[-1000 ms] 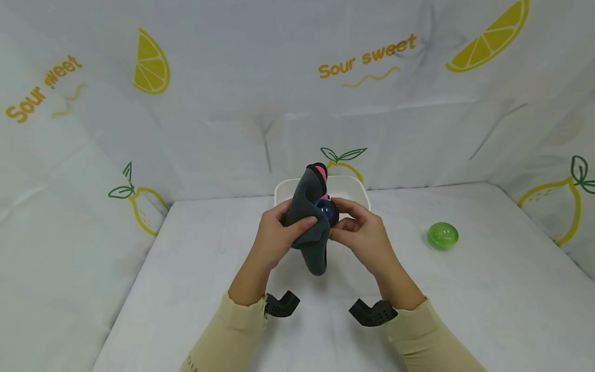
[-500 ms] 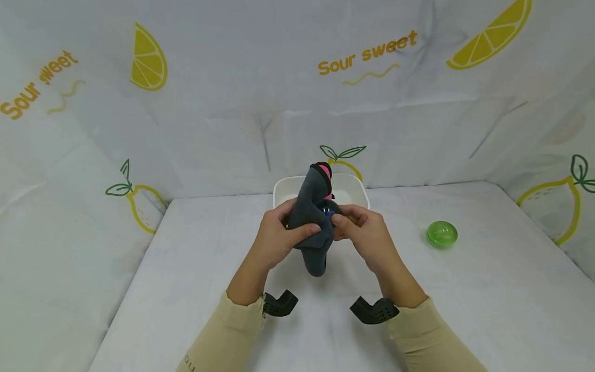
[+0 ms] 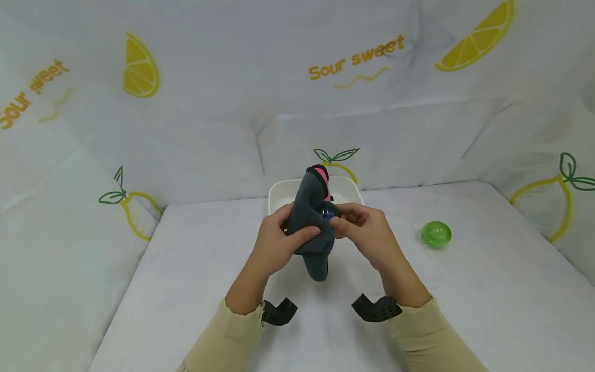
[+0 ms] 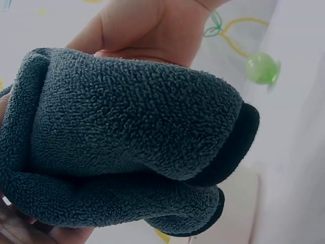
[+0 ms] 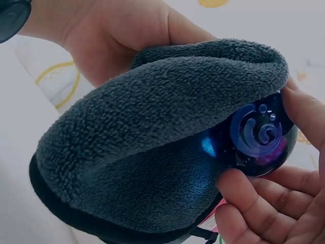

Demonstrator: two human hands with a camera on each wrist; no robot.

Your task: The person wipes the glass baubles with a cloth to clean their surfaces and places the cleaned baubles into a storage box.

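A dark grey terry cloth [image 3: 309,206] with a black edge is folded in my left hand [image 3: 274,240], whose thumb lies on its front. In the head view some pink [image 3: 322,175] shows along the cloth's upper fold. My right hand [image 3: 367,232] pinches a shiny dark blue ball [image 3: 328,211], half tucked against the cloth. A pale swirl marks the ball [image 5: 259,134] in the right wrist view, where the cloth [image 5: 152,112] wraps over its upper side. The left wrist view shows mostly the cloth [image 4: 132,112], with the ball hidden.
Right behind the hands stands a white plastic tub [image 3: 278,192], partly covered by them. A translucent green ball [image 3: 436,234] sits on the white-covered table [image 3: 488,299], off to the right. A lemon-printed white sheet [image 3: 223,103] hangs at the back.
My right thumb has shifted up from below onto the front of the blue ball. The left hand keeps its grip on the cloth. The head view has moved slightly.
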